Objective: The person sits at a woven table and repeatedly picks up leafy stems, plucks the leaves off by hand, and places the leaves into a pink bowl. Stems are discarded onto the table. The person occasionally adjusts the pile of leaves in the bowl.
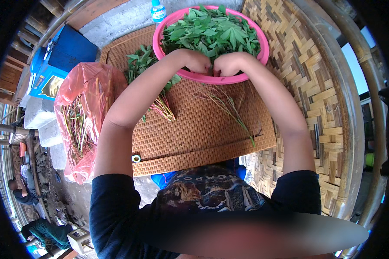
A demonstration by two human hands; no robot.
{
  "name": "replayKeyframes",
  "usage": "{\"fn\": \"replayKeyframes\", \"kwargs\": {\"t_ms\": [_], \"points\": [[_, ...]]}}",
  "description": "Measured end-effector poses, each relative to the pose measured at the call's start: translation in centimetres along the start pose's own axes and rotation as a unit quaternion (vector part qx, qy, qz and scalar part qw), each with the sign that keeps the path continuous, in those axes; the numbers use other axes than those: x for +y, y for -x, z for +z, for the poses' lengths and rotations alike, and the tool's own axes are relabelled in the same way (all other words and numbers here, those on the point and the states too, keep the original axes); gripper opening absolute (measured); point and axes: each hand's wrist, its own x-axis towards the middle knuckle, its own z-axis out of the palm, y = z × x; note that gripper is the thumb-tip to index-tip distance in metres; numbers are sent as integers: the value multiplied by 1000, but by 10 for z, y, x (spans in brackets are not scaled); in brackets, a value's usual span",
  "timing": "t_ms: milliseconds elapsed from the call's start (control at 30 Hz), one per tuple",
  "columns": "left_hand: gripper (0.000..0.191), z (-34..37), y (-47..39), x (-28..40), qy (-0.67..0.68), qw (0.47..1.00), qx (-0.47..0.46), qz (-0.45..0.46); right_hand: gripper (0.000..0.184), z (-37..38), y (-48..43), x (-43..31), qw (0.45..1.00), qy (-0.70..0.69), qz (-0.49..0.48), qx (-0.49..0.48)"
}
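A round pink plastic basin (264,53) heaped with green, finger-lobed leaves (207,32) stands at the far side of a brown woven-topped table (194,139). Both my hands are inside its near rim, close together, at the front edge of the heap. My left hand (199,63) is curled with its knuckles up; my right hand (228,64) is bent the same way beside it. Their fingertips are hidden, so I cannot tell what they grip. Left of the basin lies a bunch of leafy stems (163,105), partly behind my left forearm. Stripped thin stems (230,111) lie in front of the basin.
A reddish translucent plastic bag (81,77) full of stems stands at the left. Behind it are blue boxes (73,45). A water bottle (158,13) stands behind the basin. A small roll (136,158) lies near the front edge. Woven bamboo (324,106) borders the right. People (50,233) are at lower left.
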Motion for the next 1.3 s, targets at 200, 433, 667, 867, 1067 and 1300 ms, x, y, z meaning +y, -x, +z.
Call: {"fn": "replayKeyframes", "kwargs": {"t_ms": [200, 433, 667, 867, 1067, 1300], "points": [[52, 23, -13, -8, 103, 993, -25, 46, 52, 15, -31, 22, 996, -56, 51, -43], [62, 21, -8, -8, 39, 999, -26, -20, 74, 35, -31, 25, 994, -77, 80, 19], [96, 21, -5, -21, 43, 998, 49, -23, 109, 21, -29, 23, 991, -63, 117, 26], [119, 14, 6, -12, -4, 995, 83, -56, 117, 19, -34, 34, 989, -50, 129, 42], [113, 15, 2, -19, -5, 998, 48, -49, 93, 4, -6, 15, 996, -36, 61, 60], [100, 23, -7, -31, -32, 995, 51, -75, 132, -31, 5, -17, 951, 189, 177, 168]]}}
